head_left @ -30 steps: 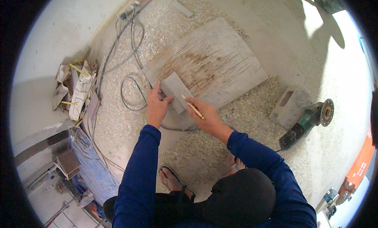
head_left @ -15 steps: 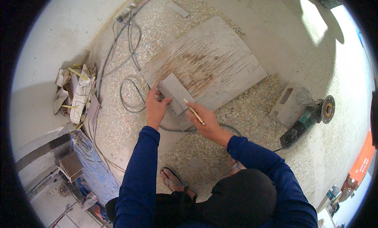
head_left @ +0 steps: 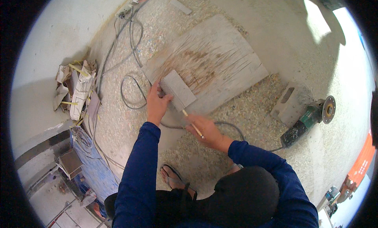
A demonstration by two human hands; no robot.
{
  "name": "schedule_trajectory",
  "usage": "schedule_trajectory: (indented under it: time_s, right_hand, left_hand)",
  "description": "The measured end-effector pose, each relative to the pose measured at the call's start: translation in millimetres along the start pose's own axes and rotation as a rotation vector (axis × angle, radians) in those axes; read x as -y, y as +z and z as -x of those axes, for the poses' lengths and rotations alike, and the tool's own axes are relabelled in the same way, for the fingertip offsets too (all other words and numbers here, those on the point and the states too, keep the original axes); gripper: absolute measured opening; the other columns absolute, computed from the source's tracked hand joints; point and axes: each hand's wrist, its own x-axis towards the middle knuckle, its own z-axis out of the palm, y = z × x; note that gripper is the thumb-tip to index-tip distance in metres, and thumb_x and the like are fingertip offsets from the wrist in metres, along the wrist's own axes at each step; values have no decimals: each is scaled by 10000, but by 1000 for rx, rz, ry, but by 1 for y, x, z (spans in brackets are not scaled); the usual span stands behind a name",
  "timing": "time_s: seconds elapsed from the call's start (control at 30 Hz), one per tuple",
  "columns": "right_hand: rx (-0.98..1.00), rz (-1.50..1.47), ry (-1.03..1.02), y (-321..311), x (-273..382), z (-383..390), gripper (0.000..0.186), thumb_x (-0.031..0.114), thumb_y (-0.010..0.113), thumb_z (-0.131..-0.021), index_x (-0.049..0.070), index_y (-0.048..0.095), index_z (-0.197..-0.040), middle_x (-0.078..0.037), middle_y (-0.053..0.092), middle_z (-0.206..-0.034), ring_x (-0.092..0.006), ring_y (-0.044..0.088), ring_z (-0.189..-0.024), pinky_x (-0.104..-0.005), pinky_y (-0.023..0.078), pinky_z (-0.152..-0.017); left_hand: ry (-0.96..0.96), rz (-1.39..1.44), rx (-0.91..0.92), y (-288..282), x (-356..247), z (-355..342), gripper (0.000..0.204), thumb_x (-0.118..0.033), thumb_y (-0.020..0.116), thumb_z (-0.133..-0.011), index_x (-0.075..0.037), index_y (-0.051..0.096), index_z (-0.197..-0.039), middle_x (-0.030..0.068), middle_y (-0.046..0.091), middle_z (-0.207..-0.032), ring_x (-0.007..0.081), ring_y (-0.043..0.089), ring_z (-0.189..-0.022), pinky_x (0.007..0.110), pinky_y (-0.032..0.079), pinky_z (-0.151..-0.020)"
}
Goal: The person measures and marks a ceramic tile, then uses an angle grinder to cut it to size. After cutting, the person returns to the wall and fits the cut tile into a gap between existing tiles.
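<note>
My left hand (head_left: 157, 104) grips the near left edge of a grey rectangular tile strip (head_left: 182, 90), thumb and fingers closed on it. A darker, ridged face shows along the strip beside my thumb; whether this is a second piece I cannot tell. My right hand (head_left: 207, 130) holds a pale pencil (head_left: 199, 132), its tip at the strip's near corner. Beneath the strip lies a square grey board (head_left: 240, 66), its middle covered in brown scratches and cuts.
An angle grinder (head_left: 301, 127) leans on a grey block with a slot (head_left: 286, 104) at right. Its dark cord (head_left: 232, 126) runs past my hands. Cables (head_left: 134, 43) loop at left, near torn cardboard (head_left: 80, 90) and a blue sheet (head_left: 90, 153). A small offcut (head_left: 181, 6) lies beyond the board.
My right hand has drawn slightly nearer to me, bringing the pencil tip from the strip's right edge to its near corner. The tile strip has shifted a little in my left hand.
</note>
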Motion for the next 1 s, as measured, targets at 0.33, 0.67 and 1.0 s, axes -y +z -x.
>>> schedule_trajectory:
  time_s: [0.33, 0.67, 1.0]
  right_hand:
    - [-64, -87, 148, -11, 5, -18, 377, 197, 644, -988, 92, 582, -1345, -207, 698, -1083, -401, 689, -949, -466, 556, -830]
    - [-61, -200, 248, -21, -7, -100, 293, 223, 607, -1006, 71, 599, -1256, -199, 699, -950, -391, 696, -843, -444, 544, -753]
    - [-25, -209, 203, 4, -32, -145, 237, 198, 635, -977, 73, 634, -1178, -212, 716, -961, -402, 708, -878, -455, 546, -750]
  left_hand:
    - [-92, 75, 20, 2, -5, -1, 825, -73, 862, -710, -67, 523, -1462, 154, 604, -1160, 277, 662, -935, 376, 567, -794]
    - [-161, 71, 19, -1, -18, 0, 866, -65, 902, -673, -83, 529, -1455, 179, 610, -1236, 311, 652, -1069, 401, 554, -883]
    - [-152, 15, 12, -2, -24, -1, 841, -16, 886, -679, -56, 527, -1438, 183, 606, -1257, 339, 650, -1076, 424, 547, -912]
